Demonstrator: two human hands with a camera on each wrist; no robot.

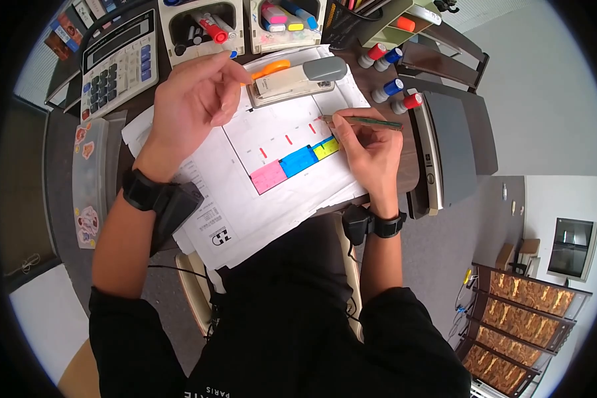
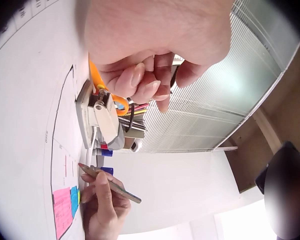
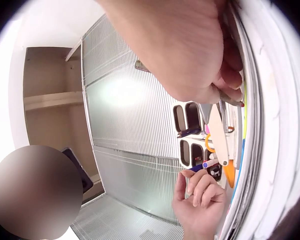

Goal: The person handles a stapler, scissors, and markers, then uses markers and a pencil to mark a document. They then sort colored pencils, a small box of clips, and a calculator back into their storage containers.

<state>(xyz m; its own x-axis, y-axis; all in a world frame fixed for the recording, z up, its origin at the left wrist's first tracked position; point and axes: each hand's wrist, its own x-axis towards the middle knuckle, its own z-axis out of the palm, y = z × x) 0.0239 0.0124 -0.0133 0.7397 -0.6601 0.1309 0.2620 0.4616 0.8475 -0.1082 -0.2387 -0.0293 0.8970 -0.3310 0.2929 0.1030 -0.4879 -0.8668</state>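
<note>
My right hand [image 1: 371, 152] pinches a pencil [image 1: 378, 123] with a dark green barrel. Its reddish tip is at the printed drawing sheet [image 1: 212, 192], level with a row of short red strokes [image 1: 288, 140]. Below those strokes, a pink block [image 1: 268, 177], a blue block [image 1: 299, 161] and a yellow block [image 1: 326, 148] are coloured side by side. Over the sheet's upper left hovers my left hand [image 1: 192, 103], fingers loosely curled around nothing. Near its fingertips a stapler [image 1: 292, 83] lies along the sheet's top, with orange-handled scissors [image 1: 272, 69] behind it.
A large calculator [image 1: 121, 63] and a stickered clear case [image 1: 89, 186] flank the papers on the left. Marker holders [image 1: 202, 56] line the back. Several red- and blue-capped bottles [image 1: 388, 89] stand at the right, beside a grey and silver device [image 1: 454, 142].
</note>
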